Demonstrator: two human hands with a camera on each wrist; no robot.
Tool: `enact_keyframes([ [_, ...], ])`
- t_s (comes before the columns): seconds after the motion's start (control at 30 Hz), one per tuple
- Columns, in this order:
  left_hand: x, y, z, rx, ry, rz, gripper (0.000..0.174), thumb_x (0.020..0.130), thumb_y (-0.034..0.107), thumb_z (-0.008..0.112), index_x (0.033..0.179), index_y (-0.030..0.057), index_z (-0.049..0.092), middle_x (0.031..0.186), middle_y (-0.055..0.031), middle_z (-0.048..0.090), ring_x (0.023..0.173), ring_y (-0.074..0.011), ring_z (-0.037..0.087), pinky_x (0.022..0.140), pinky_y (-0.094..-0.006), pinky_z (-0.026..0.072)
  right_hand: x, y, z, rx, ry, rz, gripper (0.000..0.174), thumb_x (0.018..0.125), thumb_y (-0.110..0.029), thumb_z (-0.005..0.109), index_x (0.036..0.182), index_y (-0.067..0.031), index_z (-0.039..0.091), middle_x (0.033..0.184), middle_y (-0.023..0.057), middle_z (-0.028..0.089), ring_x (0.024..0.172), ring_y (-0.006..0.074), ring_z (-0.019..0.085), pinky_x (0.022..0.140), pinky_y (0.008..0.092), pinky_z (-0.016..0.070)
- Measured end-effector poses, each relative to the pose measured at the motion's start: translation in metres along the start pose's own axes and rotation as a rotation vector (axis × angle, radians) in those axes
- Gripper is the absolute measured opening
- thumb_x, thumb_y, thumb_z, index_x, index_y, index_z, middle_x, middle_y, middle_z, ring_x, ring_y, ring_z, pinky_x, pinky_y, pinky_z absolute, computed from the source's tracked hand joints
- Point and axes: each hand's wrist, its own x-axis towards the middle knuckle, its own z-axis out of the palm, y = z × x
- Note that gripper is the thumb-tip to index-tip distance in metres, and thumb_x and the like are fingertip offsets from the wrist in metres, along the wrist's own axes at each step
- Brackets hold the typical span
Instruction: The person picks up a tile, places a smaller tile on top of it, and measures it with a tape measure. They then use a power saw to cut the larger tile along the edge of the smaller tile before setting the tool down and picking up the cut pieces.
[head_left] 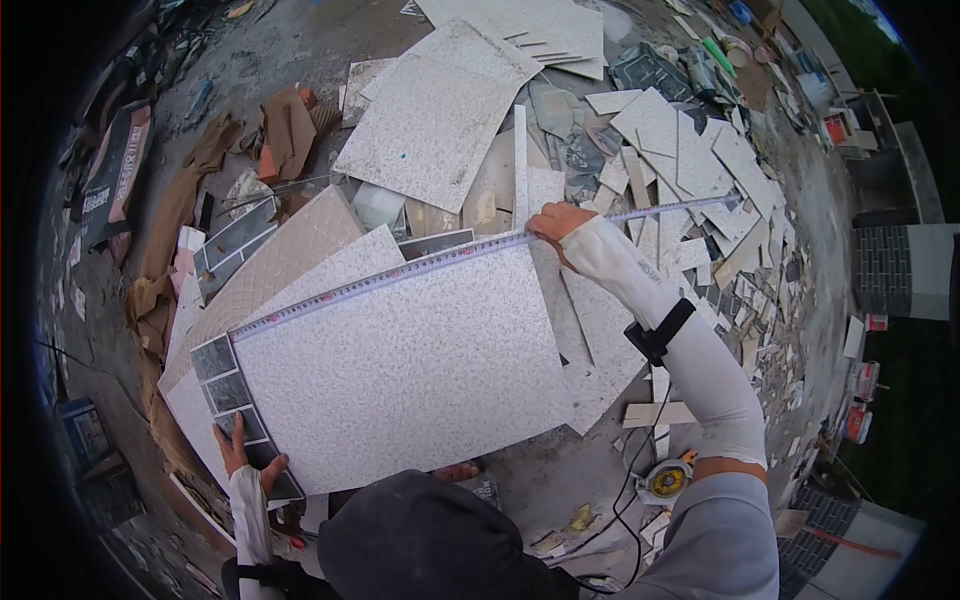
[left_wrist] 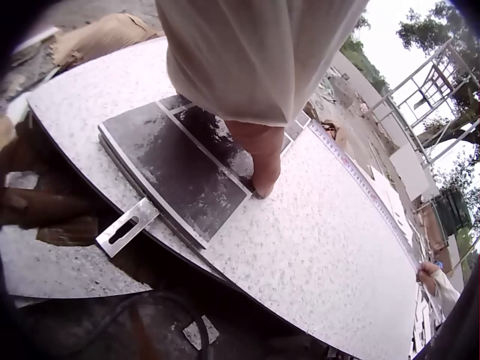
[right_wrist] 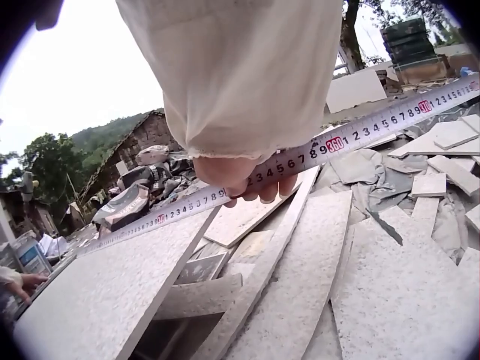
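A large white speckled slab [head_left: 400, 360] lies over other boards in the head view. My left hand [head_left: 245, 465] spans a strip of dark tiles with pale joints [head_left: 232, 393] along the slab's left edge; a digit [left_wrist: 265, 169] comes down at the strip's side in the left wrist view. A numbered measuring tape [head_left: 400, 272] runs along the slab's far edge, starting near the strip. At the far right corner, my right hand [head_left: 565, 228] pinches the tape, its fingertips [right_wrist: 268, 193] curled under it. Beyond this hand the tape [right_wrist: 375, 127] continues rightward.
White slabs [head_left: 440, 120] are stacked ahead, with broken pieces [head_left: 690, 150] strewn to the right. An orange-and-silver power tool [head_left: 667, 480] and a black cable [head_left: 628, 500] lie near my right elbow. A slotted metal bracket [left_wrist: 127, 227] protrudes beneath the tile strip.
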Motion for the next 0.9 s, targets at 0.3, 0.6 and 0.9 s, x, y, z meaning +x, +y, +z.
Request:
enact_keyframes([
  [0.3,-0.002,0.011,-0.002,-0.028,0.023,-0.012,0.119,0.049,0.06,0.085,0.152,0.0278,0.035,0.158,-0.0293,0.012,0.141,-0.0494,0.028,0.109,-0.0561,0.0357,0.003,0.004,0.004,0.019,-0.014,0.003,0.028,0.081,0.002,0.056,0.108,-0.0054,0.059,0.097,0.0132,0.058,0.092,0.0334,0.062,0.077,0.0429,0.0526],
  [0.6,-0.002,0.014,-0.002,0.0,0.031,-0.032,0.118,0.047,0.048,0.087,0.152,0.0282,0.036,0.159,-0.0276,0.013,0.142,-0.0478,0.028,0.11,-0.0556,0.0356,0.005,0.012,0.01,0.024,-0.004,-0.028,0.031,0.08,0.003,0.055,0.11,-0.0046,0.058,0.099,0.0138,0.059,0.095,0.0336,0.062,0.08,0.0427,0.0516],
  [0.9,-0.001,0.013,-0.002,-0.012,0.023,-0.045,0.119,0.046,0.052,0.087,0.151,0.0282,0.037,0.159,-0.0277,0.013,0.142,-0.0485,0.028,0.11,-0.0559,0.0357,0.007,0.012,0.01,-0.001,-0.047,-0.013,0.033,0.079,0.003,0.054,0.111,-0.0047,0.058,0.1,0.0135,0.059,0.097,0.0333,0.062,0.082,0.0422,0.0519],
])
